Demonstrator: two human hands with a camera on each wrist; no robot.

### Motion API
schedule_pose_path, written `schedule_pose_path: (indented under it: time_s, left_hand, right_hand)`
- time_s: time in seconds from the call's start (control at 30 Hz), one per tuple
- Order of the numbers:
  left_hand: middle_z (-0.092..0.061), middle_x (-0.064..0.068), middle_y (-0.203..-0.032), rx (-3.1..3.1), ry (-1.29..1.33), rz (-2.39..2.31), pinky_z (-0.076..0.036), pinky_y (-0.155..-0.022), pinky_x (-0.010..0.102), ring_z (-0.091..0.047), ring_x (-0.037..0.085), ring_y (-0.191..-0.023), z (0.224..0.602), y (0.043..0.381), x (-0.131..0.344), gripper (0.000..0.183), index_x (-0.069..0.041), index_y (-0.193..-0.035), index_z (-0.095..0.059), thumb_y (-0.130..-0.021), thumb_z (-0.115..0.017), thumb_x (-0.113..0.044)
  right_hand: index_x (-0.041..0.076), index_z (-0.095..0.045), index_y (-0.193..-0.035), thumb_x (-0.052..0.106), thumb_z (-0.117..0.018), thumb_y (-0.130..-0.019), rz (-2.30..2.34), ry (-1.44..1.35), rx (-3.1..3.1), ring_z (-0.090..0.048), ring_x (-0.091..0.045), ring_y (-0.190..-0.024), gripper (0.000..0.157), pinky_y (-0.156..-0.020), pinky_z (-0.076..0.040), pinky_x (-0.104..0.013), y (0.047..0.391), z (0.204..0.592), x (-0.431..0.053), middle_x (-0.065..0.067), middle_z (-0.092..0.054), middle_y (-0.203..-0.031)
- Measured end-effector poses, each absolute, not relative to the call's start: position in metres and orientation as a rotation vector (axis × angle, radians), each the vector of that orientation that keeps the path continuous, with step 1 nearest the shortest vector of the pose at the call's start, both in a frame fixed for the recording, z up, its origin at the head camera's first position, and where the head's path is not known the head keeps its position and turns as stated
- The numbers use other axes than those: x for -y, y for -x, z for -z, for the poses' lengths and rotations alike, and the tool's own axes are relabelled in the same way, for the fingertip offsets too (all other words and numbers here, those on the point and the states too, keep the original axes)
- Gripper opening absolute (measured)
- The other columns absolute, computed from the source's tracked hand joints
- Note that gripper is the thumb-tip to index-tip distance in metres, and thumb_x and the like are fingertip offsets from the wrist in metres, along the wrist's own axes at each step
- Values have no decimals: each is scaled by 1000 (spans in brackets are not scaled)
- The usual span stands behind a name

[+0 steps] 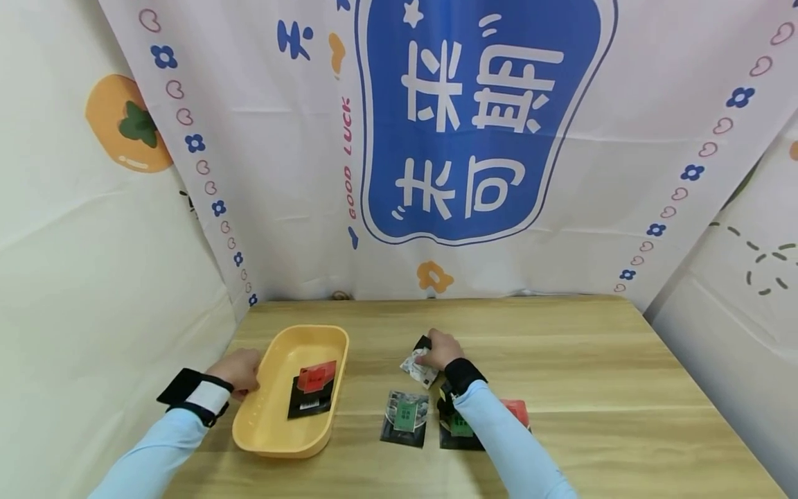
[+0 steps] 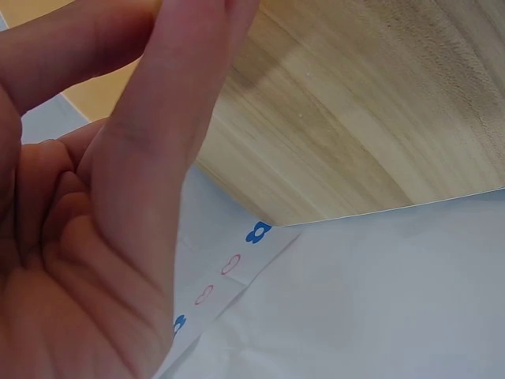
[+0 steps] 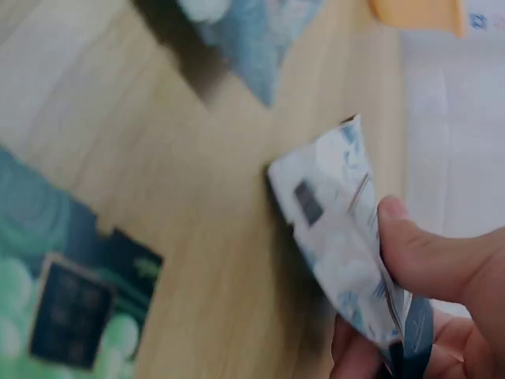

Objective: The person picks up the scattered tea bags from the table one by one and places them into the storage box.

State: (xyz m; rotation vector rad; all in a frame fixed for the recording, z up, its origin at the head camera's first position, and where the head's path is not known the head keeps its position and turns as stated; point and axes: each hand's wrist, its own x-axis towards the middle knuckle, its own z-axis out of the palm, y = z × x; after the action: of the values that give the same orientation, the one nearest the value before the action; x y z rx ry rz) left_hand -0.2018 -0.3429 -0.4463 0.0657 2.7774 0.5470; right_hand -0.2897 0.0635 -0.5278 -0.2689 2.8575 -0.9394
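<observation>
At the left of the table stands a yellow plastic tray (image 1: 274, 423); my left hand (image 1: 240, 369) grips its left rim, thumb and finger bent close together in the left wrist view. Inside the tray lie a red packet (image 1: 316, 376) and a black packet (image 1: 312, 402), partly overlapping. My right hand (image 1: 442, 348) pinches a small white, blue-patterned packet (image 3: 339, 229) with a dark end, held tilted close over the table. Nearer the front lies a dark packet with a green label (image 1: 405, 417). The right forearm partly covers another green-labelled packet (image 1: 460, 425).
A red packet (image 1: 516, 410) shows beside the right forearm. All this is on a wood-grain table (image 1: 598, 388), whose back edge meets a printed white cloth (image 1: 312, 242). More cloth (image 1: 112, 291) hangs along the left side.
</observation>
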Motion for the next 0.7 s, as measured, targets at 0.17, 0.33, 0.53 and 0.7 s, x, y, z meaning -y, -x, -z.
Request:
schedule_pose_path:
  time_s: [0.17, 0.33, 0.53, 0.7]
  left_hand:
    - [-54, 6, -63, -2774, -76, -516, -46, -42, 21, -54, 14, -47, 444, 202, 342, 19, -3, -74, -50, -73, -61, 13]
    - [-56, 8, -67, -2766, -55, -515, -49, -43, 22, -57, 14, -48, 443, 202, 342, 18, -2, -77, -51, -73, -61, 13]
    - [-55, 6, -63, -2774, -51, -497, -48, -43, 22, -55, 14, -48, 441, 200, 340, 19, -2, -75, -51, -75, -63, 13]
    - [-52, 4, -59, -2765, -52, -500, -47, -44, 21, -54, 14, -48, 436, 196, 338, 19, -3, -73, -51, -77, -63, 12]
  right_hand:
    - [-4, -63, -116, 12, -78, -83, 1245, 211, -2709, -64, -28, -83, 40, -68, -54, -35, 288, 522, -80, -19, -68, -102]
    - [-9, -54, -133, 5, -73, -86, 1515, 131, -2513, -66, -28, -92, 52, -72, -56, -33, 281, 511, -92, -24, -65, -116]
    - [-3, -68, -114, 7, -71, -88, 1672, 72, -2437, -59, -17, -73, 28, -64, -48, -28, 280, 508, -95, -10, -69, -92]
    - [-2, -66, -84, 8, -72, -89, 1722, 24, -2446, -45, -14, -59, 12, -59, -39, -29, 275, 505, -92, 2, -54, -66]
